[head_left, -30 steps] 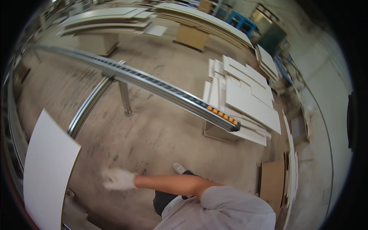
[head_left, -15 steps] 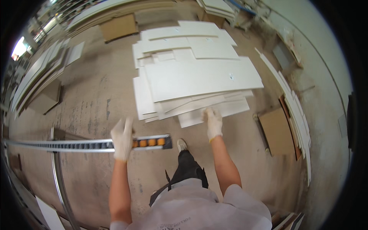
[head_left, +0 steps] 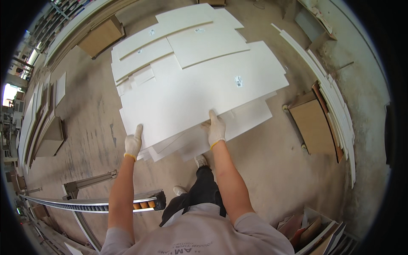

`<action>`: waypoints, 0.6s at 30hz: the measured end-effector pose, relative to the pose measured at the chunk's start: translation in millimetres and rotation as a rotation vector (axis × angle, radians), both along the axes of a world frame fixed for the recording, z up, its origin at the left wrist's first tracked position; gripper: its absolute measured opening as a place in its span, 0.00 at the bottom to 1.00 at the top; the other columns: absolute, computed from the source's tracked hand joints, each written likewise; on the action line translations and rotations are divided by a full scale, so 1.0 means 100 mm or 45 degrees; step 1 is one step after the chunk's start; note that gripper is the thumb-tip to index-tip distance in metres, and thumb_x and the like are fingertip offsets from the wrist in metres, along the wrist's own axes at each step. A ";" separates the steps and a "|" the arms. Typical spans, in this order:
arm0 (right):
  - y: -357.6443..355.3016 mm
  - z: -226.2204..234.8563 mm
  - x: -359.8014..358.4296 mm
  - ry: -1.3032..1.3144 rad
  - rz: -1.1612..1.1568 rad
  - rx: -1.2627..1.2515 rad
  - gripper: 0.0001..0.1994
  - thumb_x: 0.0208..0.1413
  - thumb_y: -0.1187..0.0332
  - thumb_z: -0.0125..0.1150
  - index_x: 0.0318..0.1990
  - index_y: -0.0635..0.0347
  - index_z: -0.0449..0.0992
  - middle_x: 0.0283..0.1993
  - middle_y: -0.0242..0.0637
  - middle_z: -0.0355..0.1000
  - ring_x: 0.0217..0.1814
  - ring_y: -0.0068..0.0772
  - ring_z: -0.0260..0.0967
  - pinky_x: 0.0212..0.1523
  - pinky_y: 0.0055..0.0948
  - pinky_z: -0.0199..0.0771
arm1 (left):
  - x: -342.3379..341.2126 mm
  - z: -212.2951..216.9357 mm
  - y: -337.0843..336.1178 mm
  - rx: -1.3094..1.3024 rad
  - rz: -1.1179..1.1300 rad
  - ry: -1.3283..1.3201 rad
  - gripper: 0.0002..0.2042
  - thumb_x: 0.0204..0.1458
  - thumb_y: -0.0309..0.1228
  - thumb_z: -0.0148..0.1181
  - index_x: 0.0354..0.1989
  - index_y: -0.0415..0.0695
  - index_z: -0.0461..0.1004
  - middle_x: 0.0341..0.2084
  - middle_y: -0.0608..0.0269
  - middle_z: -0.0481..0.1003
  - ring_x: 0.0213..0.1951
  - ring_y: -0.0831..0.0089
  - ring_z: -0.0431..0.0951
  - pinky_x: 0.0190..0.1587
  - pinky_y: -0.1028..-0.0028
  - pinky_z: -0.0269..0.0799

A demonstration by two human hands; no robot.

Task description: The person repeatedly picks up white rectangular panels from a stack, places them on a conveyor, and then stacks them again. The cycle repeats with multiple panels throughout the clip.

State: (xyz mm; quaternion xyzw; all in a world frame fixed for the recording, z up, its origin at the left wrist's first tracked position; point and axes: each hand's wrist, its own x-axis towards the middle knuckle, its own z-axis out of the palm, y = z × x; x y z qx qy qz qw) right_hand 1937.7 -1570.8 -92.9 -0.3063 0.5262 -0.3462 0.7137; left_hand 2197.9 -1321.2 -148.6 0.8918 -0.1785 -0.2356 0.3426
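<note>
A large white board (head_left: 182,97) with a small label on its right half lies on top of a stack of white boards in front of me. My left hand (head_left: 133,143), in a pale knit glove with a yellow cuff, grips its near left corner. The thumb lies on top, and the fingers are hidden at the edge. Farther right, my right hand (head_left: 216,130), gloved alike, holds the near edge, thumb above and fingers under it. Smaller white boards (head_left: 250,117) jut out below this board. Others (head_left: 208,46) overlap behind it.
A roller rail (head_left: 146,205) with orange and dark rollers passes by my left forearm. At right, a brown box-like stand (head_left: 313,127) on casters bears long white strips (head_left: 335,102). More board stacks (head_left: 44,123) stand at left. A bin of offcuts (head_left: 312,229) is at lower right.
My left hand has left the roller rail and taken the board's left corner. My right hand has moved left along its near edge. The stack now appears nearer and turned in view.
</note>
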 end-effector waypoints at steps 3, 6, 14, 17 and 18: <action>0.16 0.06 0.00 -0.039 -0.071 -0.070 0.21 0.66 0.58 0.68 0.57 0.65 0.74 0.46 0.39 0.77 0.40 0.33 0.76 0.41 0.33 0.81 | -0.19 0.58 0.24 -0.218 0.212 0.037 0.44 0.52 0.70 0.67 0.25 0.27 0.80 0.21 0.42 0.78 0.29 0.54 0.80 0.39 0.57 0.75; 0.37 0.12 -0.03 -0.287 -0.142 -0.100 0.18 0.66 0.61 0.68 0.57 0.61 0.78 0.44 0.30 0.78 0.37 0.28 0.73 0.37 0.32 0.76 | -0.31 1.18 0.40 -0.253 0.155 0.010 0.40 0.53 0.66 0.70 0.22 0.30 0.79 0.17 0.49 0.77 0.24 0.59 0.78 0.33 0.58 0.74; 1.66 1.84 -0.56 -0.485 -0.146 -0.372 0.25 0.63 0.61 0.65 0.64 0.66 0.76 0.63 0.52 0.75 0.64 0.51 0.72 0.67 0.51 0.71 | -1.47 2.53 2.26 -0.369 0.289 -0.227 0.28 0.54 0.50 0.75 0.50 0.36 0.83 0.22 0.59 0.81 0.24 0.62 0.81 0.31 0.63 0.79; 2.39 2.66 -0.57 -1.090 0.134 -0.566 0.26 0.69 0.57 0.61 0.65 0.70 0.74 0.63 0.58 0.77 0.63 0.49 0.76 0.65 0.50 0.75 | -2.30 2.56 2.98 -0.977 0.359 -0.753 0.37 0.45 0.52 0.78 0.60 0.39 0.77 0.63 0.43 0.72 0.61 0.49 0.71 0.62 0.50 0.68; 2.63 2.86 -0.53 -1.142 0.249 -0.606 0.27 0.70 0.57 0.61 0.65 0.71 0.74 0.63 0.58 0.76 0.63 0.50 0.76 0.64 0.50 0.75 | -2.49 2.52 3.16 -0.933 0.553 -0.942 0.41 0.44 0.52 0.79 0.64 0.39 0.74 0.67 0.41 0.67 0.63 0.49 0.68 0.64 0.50 0.65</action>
